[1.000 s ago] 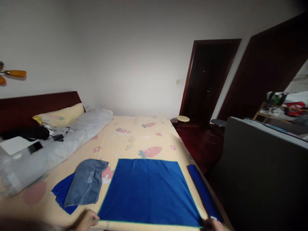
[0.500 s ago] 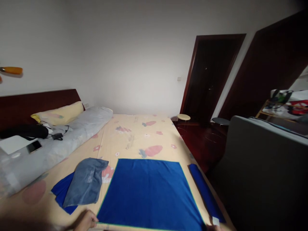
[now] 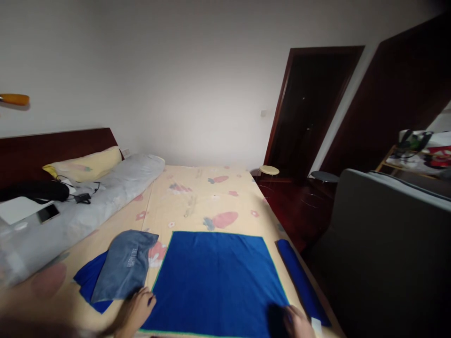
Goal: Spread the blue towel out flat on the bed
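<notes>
The blue cloth (image 3: 216, 281) looks soft and limp (best taken by its near corners), where the left hand (image 3: 136, 312) and right hand (image 3: 298, 321) rest, their grip unclear.

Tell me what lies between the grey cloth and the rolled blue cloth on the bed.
In the head view, the flat blue towel lies spread between the grey cloth and the rolled blue cloth; both hands rest at its near corners.

I am counting three blue cloths: a spread one (image 3: 218, 281), a rolled one (image 3: 299, 281), one under the single grey towel (image 3: 123, 272); two hands.
</notes>
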Demonstrator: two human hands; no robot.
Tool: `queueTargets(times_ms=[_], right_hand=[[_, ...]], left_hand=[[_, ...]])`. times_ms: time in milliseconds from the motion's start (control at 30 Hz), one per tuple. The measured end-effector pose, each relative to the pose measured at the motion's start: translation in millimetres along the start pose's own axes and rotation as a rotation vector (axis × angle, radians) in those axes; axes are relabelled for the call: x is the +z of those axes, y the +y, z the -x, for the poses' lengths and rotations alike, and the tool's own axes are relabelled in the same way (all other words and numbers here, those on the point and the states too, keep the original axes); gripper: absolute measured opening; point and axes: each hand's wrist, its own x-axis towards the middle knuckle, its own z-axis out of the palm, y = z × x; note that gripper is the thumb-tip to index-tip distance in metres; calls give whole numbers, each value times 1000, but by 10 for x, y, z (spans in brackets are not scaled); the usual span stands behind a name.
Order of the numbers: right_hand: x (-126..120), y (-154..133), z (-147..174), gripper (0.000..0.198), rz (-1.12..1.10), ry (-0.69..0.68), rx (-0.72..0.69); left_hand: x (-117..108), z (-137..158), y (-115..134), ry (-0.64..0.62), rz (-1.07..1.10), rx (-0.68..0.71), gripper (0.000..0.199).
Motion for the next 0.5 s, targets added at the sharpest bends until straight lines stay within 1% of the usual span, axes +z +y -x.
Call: queueTargets(times_ms=[33, 67, 100, 167, 200, 233, 267, 300, 333, 367, 400, 433, 500], right_hand=[[135, -243, -50, 39, 11, 30, -31], [303, -499, -86, 41, 16, 34, -72], [497, -755, -107, 43, 10, 15, -132], [924, -1203, -102, 51, 2, -19, -231], [1133, -1367, -83, 56, -5, -41, -282], [1325, -1477, -57, 60, -7, -45, -307], [1487, -1528, -29, 62, -10, -45, -346], [1613, -1521, 0, 63, -9, -33, -393], [1694, -1459, 30, 62, 0, -9, -429], [1728, -1352, 62, 60, 15, 24, -449], [1716, -1210, 99, 57, 36, 69, -440], [1661, -1044, 143, 53, 60, 118, -392], [1452, -682, 249, 48, 95, 210, -219]], left_hand=[[60, -29, 224, 55, 2, 34, 41], [144, -47, 479, 95, 16, 85, 43], [249, -55, 755, 109, 45, 119, 46], [498, -42, 1298, 58, 131, 227, 56], [629, -27, 1530, 27, 164, 267, 61], [755, -8, 1711, 3, 190, 312, 65], [871, 12, 1829, -34, 206, 340, 65], [974, 34, 1876, -66, 206, 347, 64], [1060, 58, 1850, -93, 197, 341, 63], [1130, 83, 1756, -107, 177, 320, 61], [1185, 112, 1603, -103, 148, 283, 59], [1226, 144, 1406, -77, 118, 239, 57], [1276, 220, 943, 55, 46, 91, 52]])
